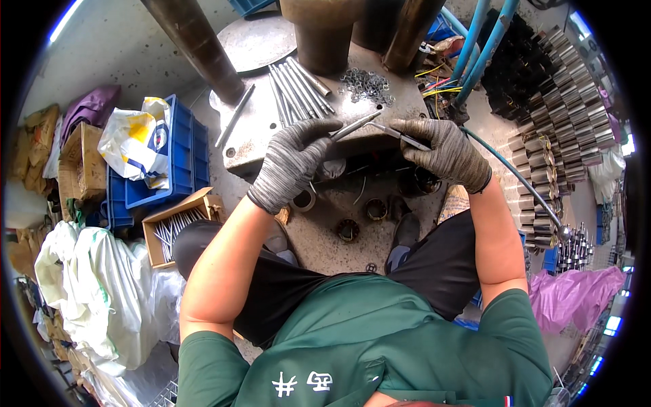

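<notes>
My left hand [290, 161], in a grey knit glove, is closed round a metal rod [355, 127] that slants up to the right. My gloved right hand [449, 150] grips a slim pointed metal tool [400, 135] whose exact kind I cannot make out. Its tip is close to the rod's far end; whether they touch is unclear. Both hands are above the front edge of a metal machine table [234, 139]. Beyond them lie a bundle of similar rods [298, 90] and a pile of small metal rings [367, 87]. A single rod [235, 115] lies at the left.
Thick machine columns [196, 44] rise from the table. At left are blue crates [190, 152], a cardboard box of rods [157, 247] and white sacks [95, 292]. Stacked metal cylinders [569, 102] and a hose [515, 173] are at right. Ring-shaped parts [347, 230] sit on the floor.
</notes>
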Demonstrator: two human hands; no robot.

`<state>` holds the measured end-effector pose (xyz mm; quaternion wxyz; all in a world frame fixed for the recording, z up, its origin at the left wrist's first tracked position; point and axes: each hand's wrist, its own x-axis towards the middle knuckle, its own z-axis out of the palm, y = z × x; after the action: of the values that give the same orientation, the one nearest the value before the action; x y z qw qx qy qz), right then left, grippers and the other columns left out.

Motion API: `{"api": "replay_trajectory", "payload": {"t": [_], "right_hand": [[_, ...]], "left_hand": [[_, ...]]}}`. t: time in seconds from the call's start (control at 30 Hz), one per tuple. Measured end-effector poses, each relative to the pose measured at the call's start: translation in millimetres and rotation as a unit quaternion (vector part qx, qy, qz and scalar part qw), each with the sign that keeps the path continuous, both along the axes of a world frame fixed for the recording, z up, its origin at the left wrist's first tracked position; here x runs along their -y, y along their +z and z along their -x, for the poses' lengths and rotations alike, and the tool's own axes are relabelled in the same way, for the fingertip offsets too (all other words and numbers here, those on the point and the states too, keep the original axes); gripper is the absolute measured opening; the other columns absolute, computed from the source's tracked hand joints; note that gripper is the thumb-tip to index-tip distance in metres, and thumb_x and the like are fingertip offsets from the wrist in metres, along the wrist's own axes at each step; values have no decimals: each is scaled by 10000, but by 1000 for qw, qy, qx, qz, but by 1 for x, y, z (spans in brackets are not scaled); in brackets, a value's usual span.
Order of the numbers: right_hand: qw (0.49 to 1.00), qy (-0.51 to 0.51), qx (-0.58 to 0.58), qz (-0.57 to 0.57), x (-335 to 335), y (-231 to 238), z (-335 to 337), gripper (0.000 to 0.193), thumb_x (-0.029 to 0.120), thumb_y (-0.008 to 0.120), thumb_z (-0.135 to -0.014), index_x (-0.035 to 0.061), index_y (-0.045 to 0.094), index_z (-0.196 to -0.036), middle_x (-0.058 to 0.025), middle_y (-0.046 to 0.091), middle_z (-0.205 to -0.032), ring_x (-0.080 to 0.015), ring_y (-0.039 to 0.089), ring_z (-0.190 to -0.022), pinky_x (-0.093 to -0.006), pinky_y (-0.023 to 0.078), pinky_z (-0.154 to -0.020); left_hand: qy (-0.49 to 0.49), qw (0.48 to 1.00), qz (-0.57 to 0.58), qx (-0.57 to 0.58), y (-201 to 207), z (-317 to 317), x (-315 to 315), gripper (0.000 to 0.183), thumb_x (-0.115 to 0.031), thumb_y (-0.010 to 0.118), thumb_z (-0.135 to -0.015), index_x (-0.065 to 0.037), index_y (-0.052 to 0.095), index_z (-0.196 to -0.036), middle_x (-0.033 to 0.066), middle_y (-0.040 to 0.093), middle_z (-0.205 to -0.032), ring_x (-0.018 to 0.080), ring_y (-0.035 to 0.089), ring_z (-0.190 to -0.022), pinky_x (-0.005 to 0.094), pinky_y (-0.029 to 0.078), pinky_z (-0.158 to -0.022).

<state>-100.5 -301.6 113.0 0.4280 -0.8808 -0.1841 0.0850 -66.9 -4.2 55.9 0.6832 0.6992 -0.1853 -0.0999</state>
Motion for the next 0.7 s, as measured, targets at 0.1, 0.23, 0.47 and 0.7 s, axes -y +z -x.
{"api": "replay_trajectory", "payload": {"t": [0.1, 0.23, 0.47, 0.7], "right_hand": [[999, 34, -8, 20, 2, -5, 2, 532, 60, 731, -844, 62, 658, -1371, -159, 748, -1130, -236, 702, -982, -341, 542, -925], [994, 92, 46, 35, -4, -6, 1, 552, 44, 752, -814, 62, 663, -1358, -150, 734, -1163, -256, 699, -1045, -347, 529, -957], [981, 133, 133, 56, -8, -15, -1, 516, 66, 737, -828, 105, 683, -1340, -164, 698, -1285, -319, 702, -1109, -379, 539, -966], [989, 124, 63, 51, -4, -19, 0, 534, 25, 747, -808, 80, 684, -1335, -173, 650, -1366, -354, 648, -1216, -403, 512, -1044]], "left_hand": [[-72, 991, -4, -117, 12, 4, 2, 334, -108, 611, -997, -51, 695, -1315, 9, 701, -909, 66, 621, -750, 217, 511, -678], [-88, 988, 3, -129, 8, 4, 1, 343, -176, 610, -1026, -47, 671, -1338, -3, 670, -850, 40, 586, -678, 194, 460, -600], [-79, 979, -19, -189, 6, 5, 7, 276, -259, 639, -1041, -40, 697, -1199, -6, 644, -771, 54, 570, -603, 199, 444, -541], [-98, 965, 41, -242, 1, 5, 8, 247, -224, 621, -1025, -14, 683, -1140, 43, 685, -777, 78, 576, -544, 212, 456, -494]]}}
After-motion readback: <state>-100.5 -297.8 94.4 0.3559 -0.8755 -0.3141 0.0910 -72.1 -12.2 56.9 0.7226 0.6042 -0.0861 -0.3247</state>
